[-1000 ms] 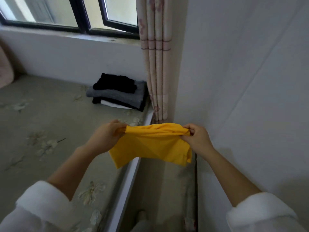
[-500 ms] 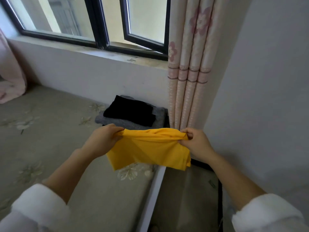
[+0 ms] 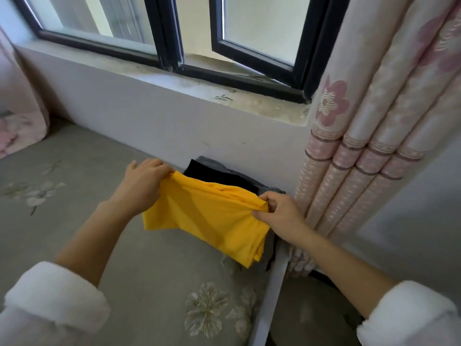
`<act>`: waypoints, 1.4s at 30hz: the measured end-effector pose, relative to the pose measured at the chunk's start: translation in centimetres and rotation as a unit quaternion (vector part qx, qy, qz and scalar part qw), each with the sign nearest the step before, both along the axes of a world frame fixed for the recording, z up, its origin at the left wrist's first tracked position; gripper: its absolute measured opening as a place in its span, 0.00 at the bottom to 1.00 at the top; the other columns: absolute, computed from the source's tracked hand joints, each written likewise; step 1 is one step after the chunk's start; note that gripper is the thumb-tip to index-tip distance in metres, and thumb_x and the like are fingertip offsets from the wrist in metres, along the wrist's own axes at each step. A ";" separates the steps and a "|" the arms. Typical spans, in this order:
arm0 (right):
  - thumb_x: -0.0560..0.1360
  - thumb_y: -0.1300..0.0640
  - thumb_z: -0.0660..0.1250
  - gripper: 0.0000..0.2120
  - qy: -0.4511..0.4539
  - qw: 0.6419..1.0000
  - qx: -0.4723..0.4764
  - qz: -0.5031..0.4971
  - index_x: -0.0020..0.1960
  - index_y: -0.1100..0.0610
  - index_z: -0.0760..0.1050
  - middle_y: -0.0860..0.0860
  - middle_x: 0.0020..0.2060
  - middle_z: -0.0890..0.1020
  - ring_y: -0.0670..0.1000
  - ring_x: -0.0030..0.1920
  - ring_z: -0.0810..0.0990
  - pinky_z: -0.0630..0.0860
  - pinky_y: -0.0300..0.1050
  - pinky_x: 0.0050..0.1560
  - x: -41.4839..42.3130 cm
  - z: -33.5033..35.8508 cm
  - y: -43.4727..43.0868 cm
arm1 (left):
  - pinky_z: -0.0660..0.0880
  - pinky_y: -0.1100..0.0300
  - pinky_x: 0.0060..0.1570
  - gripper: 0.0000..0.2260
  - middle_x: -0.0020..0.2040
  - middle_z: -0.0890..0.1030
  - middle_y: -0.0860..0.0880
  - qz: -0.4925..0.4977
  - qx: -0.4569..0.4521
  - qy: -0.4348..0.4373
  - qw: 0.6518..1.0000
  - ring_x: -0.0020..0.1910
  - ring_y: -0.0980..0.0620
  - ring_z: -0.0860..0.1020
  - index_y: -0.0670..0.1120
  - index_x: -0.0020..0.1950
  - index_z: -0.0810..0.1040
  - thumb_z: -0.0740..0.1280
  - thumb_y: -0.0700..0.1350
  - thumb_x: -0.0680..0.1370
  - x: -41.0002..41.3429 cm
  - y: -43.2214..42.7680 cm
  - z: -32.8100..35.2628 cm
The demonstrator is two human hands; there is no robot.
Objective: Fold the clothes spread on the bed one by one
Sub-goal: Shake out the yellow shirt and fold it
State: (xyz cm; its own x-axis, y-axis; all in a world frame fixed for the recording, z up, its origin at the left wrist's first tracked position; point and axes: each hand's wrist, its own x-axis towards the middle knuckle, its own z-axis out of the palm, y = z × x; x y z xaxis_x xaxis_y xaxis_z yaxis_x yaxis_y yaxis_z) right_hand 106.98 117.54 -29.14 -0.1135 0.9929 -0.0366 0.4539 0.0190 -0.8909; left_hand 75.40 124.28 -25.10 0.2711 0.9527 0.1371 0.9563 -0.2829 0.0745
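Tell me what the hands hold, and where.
The folded yellow garment, by its upper edge: left hand at one end, right hand at the other.

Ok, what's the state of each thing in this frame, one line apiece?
yellow garment: folded, held in the air
left hand: grips garment's left end
right hand: pinches its right end
folded stack: on bed, partly hidden behind garment
window sash: ajar
curtain: gathered at the right

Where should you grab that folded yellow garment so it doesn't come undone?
By both ends of its top edge, a hand from each side, as the left hand and right hand pinch it: the yellow garment hangs flat below that bunched edge.
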 end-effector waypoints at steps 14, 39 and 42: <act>0.72 0.64 0.67 0.05 -0.010 0.962 -0.182 -0.204 0.44 0.55 0.77 0.52 0.38 0.79 0.52 0.39 0.78 0.67 0.40 0.31 0.5 -10.8 19.0 | 0.54 0.37 0.69 0.22 0.63 0.72 0.44 -0.027 -0.145 0.055 0.987 0.66 0.44 0.66 0.47 0.67 0.72 0.57 0.32 0.75 7.2 23.8 -10.0; 0.76 0.30 0.41 0.38 -0.413 0.873 -0.202 0.160 0.76 0.49 0.30 0.56 0.76 0.35 0.58 0.76 0.33 0.36 0.61 0.73 -1.9 -19.1 15.5 | 0.35 0.42 0.72 0.26 0.78 0.38 0.50 0.199 -0.268 -0.082 0.939 0.76 0.43 0.35 0.61 0.77 0.40 0.42 0.63 0.81 10.5 15.3 -23.7; 0.79 0.36 0.45 0.35 -0.404 0.884 -0.181 0.152 0.78 0.52 0.37 0.55 0.78 0.41 0.56 0.77 0.38 0.40 0.61 0.73 -2.6 -17.5 15.3 | 0.37 0.43 0.73 0.26 0.78 0.38 0.48 0.210 -0.276 -0.112 0.931 0.76 0.45 0.36 0.57 0.78 0.42 0.44 0.61 0.81 11.1 12.8 -22.2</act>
State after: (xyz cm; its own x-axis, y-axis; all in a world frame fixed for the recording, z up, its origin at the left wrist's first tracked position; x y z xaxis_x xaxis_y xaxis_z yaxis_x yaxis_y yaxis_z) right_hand 104.33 132.88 -46.68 -0.1640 0.8275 -0.5370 0.9677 0.0294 -0.2503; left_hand 86.54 137.04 -47.33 -0.1186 0.9102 -0.3967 0.9164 0.2542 0.3091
